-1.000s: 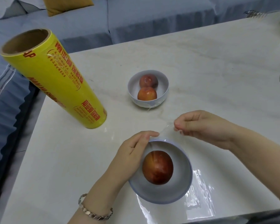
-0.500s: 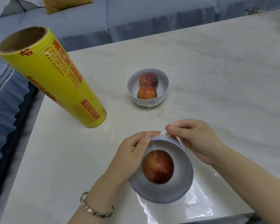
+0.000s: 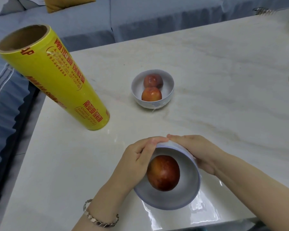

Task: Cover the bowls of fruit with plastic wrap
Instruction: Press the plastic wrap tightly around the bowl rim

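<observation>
While both hands work on it: near bowl (image 3: 167, 199) sits low in the frame, centre, with one red fruit (image 3: 163, 172) inside.
Left hand (image 3: 137, 161): fingers curled over the bowl's upper-left rim, pinching it.
Right hand (image 3: 198, 152): fingers pressed together, curved round the upper-right outer wall; both hands' fingertips meet at the top of the rim.
Plastic wrap (image 3: 205, 212): shiny sheet lies on the counter (image 3: 223, 80) at the bowl's lower right; whether it spans the mouth I cannot tell.
Far bowl (image 3: 153, 105): mid-frame, two fruits (image 3: 151, 94), a film tail at its base; likely already covered.
Left to do: probably tucking the loose film at lower right.
Roll (image 3: 57, 80): upright at left, well apart from the hands.
Edges: counter's near edge lies just below the near bowl, its left edge past the roll; open counter to the right and between the bowls.
</observation>
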The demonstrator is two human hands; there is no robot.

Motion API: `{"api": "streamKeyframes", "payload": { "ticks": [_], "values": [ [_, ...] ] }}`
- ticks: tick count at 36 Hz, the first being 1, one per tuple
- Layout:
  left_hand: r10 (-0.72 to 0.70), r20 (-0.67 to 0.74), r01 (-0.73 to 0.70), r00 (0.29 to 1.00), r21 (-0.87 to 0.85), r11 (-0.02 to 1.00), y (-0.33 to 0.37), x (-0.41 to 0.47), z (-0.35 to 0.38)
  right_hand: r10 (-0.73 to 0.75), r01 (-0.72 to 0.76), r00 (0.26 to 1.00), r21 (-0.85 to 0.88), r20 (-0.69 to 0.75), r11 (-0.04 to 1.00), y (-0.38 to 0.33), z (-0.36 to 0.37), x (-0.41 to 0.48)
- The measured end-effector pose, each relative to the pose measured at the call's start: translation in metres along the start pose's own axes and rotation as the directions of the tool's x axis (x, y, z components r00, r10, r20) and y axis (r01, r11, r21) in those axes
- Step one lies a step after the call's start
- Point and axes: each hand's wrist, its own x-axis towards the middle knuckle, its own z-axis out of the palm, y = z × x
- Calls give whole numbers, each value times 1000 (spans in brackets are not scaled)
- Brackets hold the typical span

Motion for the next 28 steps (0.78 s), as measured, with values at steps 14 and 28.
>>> {"api": "streamKeyframes", "payload": {
  "ticks": [14, 28],
  "values": [
    [-8, -11, 8, 1000, -34, 999, 0, 2, 0, -548, 595, 801, -431, 241, 679, 5, -10, -35],
    [-79, -114, 75, 990, -37, 996, -3, 4, 0, -269, 332, 942, -454, 200, 827, 2, -18, -11]
  ]
}}
